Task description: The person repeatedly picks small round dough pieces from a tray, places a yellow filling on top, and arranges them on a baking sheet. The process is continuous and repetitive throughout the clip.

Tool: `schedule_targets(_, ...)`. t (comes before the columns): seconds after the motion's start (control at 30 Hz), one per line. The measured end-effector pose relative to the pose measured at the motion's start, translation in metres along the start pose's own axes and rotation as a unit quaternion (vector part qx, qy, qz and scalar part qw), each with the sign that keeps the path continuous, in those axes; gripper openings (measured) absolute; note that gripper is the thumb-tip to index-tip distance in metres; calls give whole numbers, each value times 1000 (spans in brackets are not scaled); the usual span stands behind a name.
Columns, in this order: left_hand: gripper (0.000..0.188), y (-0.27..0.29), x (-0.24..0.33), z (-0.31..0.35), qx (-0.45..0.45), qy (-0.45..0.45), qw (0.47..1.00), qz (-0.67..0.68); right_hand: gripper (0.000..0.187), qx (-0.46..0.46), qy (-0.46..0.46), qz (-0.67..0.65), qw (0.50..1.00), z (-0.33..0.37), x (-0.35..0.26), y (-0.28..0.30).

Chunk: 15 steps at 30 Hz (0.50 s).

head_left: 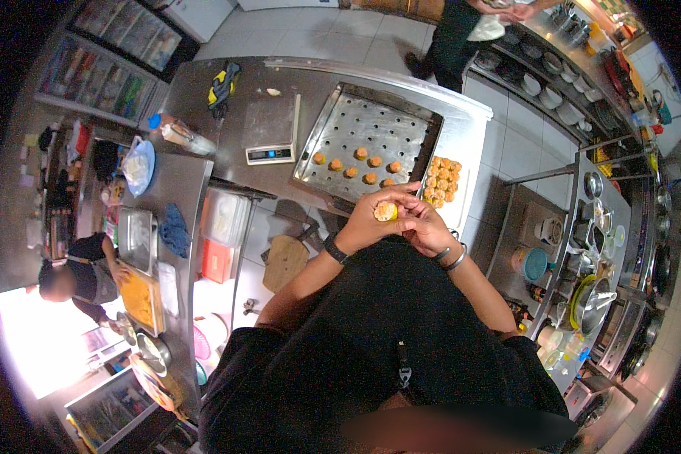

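A small ball of yellow dough with crumbly orange filling showing on top (386, 212) is held between my two hands, in front of my chest. My left hand (358, 225) cups it, fingers curled. My right hand (431, 231) closes on its other side, thumb and fingers against it. Just beyond is a square metal tray with holes (356, 125), where several orange-brown balls (362, 153) sit apart on its nearer part. To the right of it, packed rows of orange balls (442, 180) lie in a pale tray (458, 209).
A digital scale (271, 136) stands left of the metal tray. Farther left are a black-and-yellow glove-like item (222, 89) and a bottle with a blue cap (180, 135). One person (83, 272) works at the left counter; another (452, 44) stands beyond the table.
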State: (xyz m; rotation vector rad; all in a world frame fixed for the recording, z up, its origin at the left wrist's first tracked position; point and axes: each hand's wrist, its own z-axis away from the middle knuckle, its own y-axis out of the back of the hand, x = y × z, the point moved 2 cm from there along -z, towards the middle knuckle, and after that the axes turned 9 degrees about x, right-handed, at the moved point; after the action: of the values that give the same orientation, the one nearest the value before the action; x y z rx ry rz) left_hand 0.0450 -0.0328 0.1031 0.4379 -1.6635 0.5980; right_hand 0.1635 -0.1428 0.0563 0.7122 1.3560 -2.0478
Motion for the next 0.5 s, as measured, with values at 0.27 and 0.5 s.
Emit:
schedule_targets(0.27,17,2,-8,11,81,14,996,33,38,28,25,29,999,13,-11,-30)
schedule_targets(0.5,20,0,2,3,51,-23,998,-31,46,-24,26,13,999,3,-11,-20)
